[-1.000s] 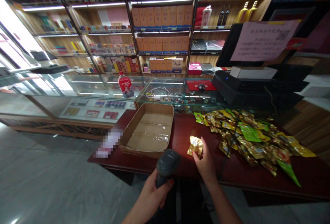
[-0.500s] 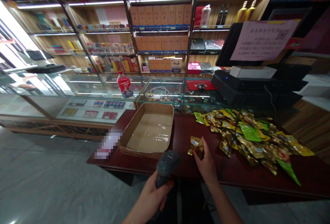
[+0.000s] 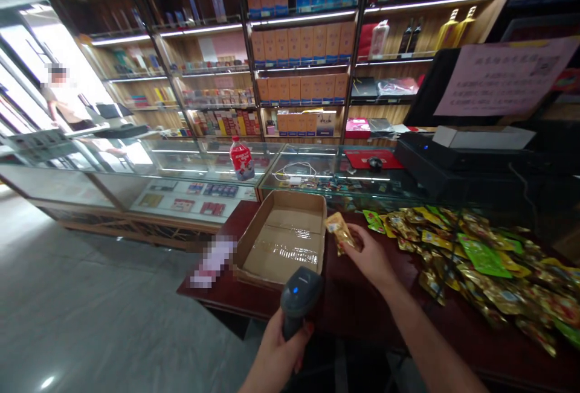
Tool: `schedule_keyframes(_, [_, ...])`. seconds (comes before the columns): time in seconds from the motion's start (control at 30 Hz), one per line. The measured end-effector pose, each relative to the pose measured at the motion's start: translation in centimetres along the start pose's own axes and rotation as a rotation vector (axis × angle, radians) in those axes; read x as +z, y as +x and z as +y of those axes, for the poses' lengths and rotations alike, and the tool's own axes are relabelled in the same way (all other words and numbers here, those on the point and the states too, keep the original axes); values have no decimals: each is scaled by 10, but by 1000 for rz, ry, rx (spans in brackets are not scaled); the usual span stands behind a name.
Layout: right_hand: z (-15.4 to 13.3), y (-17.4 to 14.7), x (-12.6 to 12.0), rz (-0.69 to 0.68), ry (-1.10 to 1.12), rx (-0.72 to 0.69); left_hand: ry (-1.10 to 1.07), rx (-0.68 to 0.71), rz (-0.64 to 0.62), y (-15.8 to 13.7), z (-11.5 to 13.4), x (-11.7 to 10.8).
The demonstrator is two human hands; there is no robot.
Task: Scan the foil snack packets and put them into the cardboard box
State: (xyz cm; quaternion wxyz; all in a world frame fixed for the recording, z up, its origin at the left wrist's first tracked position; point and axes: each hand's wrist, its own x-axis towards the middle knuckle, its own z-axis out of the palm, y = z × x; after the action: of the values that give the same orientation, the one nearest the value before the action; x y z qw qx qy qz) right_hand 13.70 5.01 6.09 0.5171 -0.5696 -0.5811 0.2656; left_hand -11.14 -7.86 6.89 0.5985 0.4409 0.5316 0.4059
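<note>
While our left hand (image 3: 281, 345) closes its grip around the handle of a dark grey scanner (image 3: 301, 290) with a blue light lit, our right hand (image 3: 369, 257) keeps a narrow grip, thumb and fingers pinching a gold packet (image 3: 339, 233). We see that packet above the dark red surface (image 3: 362, 296), just beside the right wall of a shallow cardboard box (image 3: 290, 236). To our right lies a pile of gold, yellow and green packets (image 3: 483, 254).

Left hand (image 3: 283, 345) gripping a scanner (image 3: 299, 293), right hand (image 3: 369, 257) pinching a gold packet (image 3: 339, 231) beside a cardboard box (image 3: 276, 272)
</note>
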Motion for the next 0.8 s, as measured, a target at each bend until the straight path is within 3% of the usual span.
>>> schedule_keyframes(0.13, [-36,70,57,-212,-209,-191,-33,-8,24,-7,-4,5])
schedule_keyframes(0.27, [-36,114,92,-164,-329,-270,-48,-2,85,-13,-2,9])
schedule_keyframes(0.37, [-11,119,72,-38,-408,-228,-20,-12,90,-11,-3,8])
schedule_keyframes(0.5, [38,101,9,166,-571,-67,-3,-10,46,-4,-6,8])
schedule_keyframes(0.6, [68,87,-25,222,-680,9,-17,8,24,-2,-6,14])
schedule_keyframes(0.67, [80,80,-31,199,-721,18,-23,10,4,-3,-5,20])
schedule_keyframes(0.8, [89,62,-20,113,-818,-32,-13,-9,-14,-3,-7,28])
